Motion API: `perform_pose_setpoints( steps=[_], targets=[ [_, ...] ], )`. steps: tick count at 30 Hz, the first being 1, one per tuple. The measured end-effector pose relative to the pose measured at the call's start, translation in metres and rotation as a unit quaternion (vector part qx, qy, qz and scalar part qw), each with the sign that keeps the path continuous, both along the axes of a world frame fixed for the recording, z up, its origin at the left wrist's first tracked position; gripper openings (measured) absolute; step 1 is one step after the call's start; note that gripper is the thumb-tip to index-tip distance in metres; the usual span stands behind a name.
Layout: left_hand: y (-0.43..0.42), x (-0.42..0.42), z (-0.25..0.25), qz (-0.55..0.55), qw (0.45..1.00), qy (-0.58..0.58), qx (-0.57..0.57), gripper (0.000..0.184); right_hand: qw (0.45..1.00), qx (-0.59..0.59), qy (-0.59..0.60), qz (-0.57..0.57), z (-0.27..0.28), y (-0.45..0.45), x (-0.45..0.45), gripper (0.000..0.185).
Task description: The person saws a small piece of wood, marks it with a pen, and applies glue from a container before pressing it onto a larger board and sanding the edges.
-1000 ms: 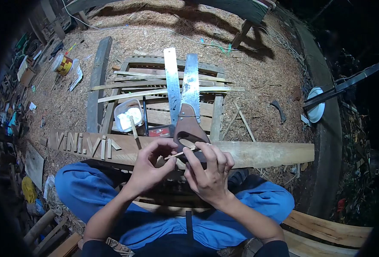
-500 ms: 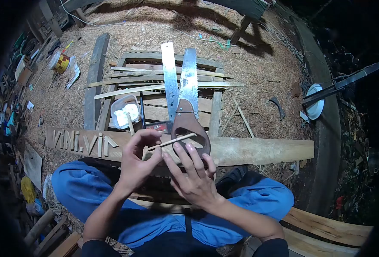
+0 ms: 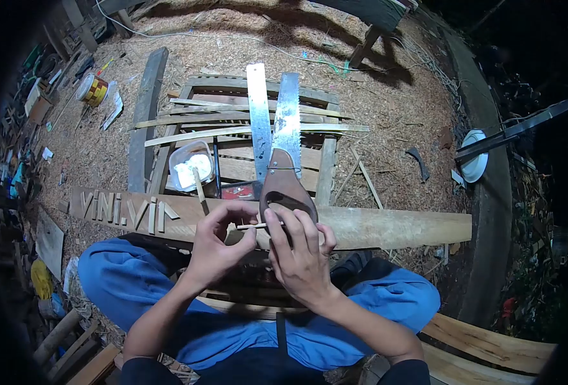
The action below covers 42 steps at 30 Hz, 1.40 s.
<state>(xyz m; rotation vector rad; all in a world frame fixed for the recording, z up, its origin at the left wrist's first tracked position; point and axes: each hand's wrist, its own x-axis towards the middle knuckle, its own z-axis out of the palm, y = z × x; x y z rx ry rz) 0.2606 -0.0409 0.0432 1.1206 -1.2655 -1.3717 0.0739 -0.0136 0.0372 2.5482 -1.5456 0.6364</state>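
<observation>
A thin, pale wooden stick (image 3: 252, 226) lies level between my two hands, just in front of the saw handle. My left hand (image 3: 223, 247) is closed in a pinch on its left part, thumb and forefinger forming a loop. The fingers of my right hand (image 3: 300, 256) are pressed together at the stick's other end and hide that end. Behind them lies a handsaw (image 3: 287, 128) with a brown wooden handle. A long wooden board (image 3: 393, 226) stretches under both hands, with raised wooden letters (image 3: 113, 210) reading "VINI.VIR" or similar on its left part.
A plastic tub (image 3: 191, 167) of white paste holds a stick. Beside it are a metal ruler-like blade (image 3: 258, 115), a dark pen-like rod (image 3: 216, 167) and a small red-and-black box (image 3: 237, 191). Wooden strips (image 3: 200, 136) lie across a slatted frame (image 3: 325, 170). Sawdust covers the ground.
The stick has come down from a slant to nearly level. My right hand has closed over its right end, and my left hand has shifted slightly to the right.
</observation>
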Motion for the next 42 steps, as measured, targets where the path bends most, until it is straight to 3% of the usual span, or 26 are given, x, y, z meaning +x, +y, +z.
perform_pose_setpoints(
  steps=[7,9,14,16,20,22,28,42],
  targets=[
    [0.000,-0.002,-0.002,0.004,0.999,-0.026,-0.047,0.025,0.998,-0.022,-0.062,-0.018,0.006,-0.013,-0.012,0.041],
    [-0.004,0.001,0.003,-0.028,0.962,-0.186,-0.199,0.026,0.997,-0.017,-0.067,-0.016,0.006,-0.013,-0.014,0.036],
    [-0.001,-0.003,0.006,-0.008,0.936,-0.230,-0.266,0.028,0.994,-0.028,-0.110,0.006,0.006,-0.014,-0.016,0.031],
    [-0.005,-0.002,0.003,-0.002,0.903,-0.254,-0.347,0.028,0.992,-0.029,-0.124,0.013,0.005,-0.016,-0.018,0.031],
    [-0.001,0.000,0.000,-0.010,0.901,-0.300,-0.314,0.029,0.991,-0.042,-0.121,0.026,0.010,-0.017,-0.019,0.030],
    [-0.005,-0.001,0.001,0.000,0.878,-0.303,-0.371,0.026,0.993,-0.040,-0.105,0.029,0.015,-0.017,-0.020,0.030],
    [-0.001,-0.003,0.008,-0.014,0.848,-0.380,-0.369,0.021,0.995,-0.038,-0.090,0.024,0.012,-0.020,-0.016,0.027],
    [0.001,-0.012,0.004,0.000,0.876,-0.375,-0.303,0.016,0.995,-0.065,-0.070,0.026,0.011,-0.024,-0.013,0.025]
  ],
)
